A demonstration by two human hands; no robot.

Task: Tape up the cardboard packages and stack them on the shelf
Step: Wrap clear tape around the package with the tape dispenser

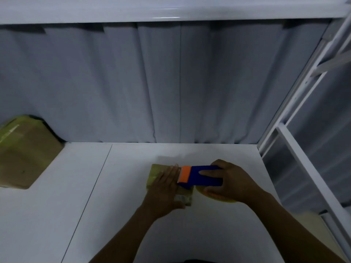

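Note:
A small cardboard package lies on the white shelf board, partly wrapped in yellowish tape. My left hand lies flat on top of it with straight fingers, pressing it down. My right hand grips a blue tape dispenser whose orange blade end sits on the package next to my left fingertips. The yellow tape roll shows partly under my right hand. A bigger taped cardboard package stands at the far left of the shelf.
A grey curtain hangs behind the shelf. The white metal frame of the rack rises on the right. Another white shelf runs overhead. A seam splits the board left of the small package.

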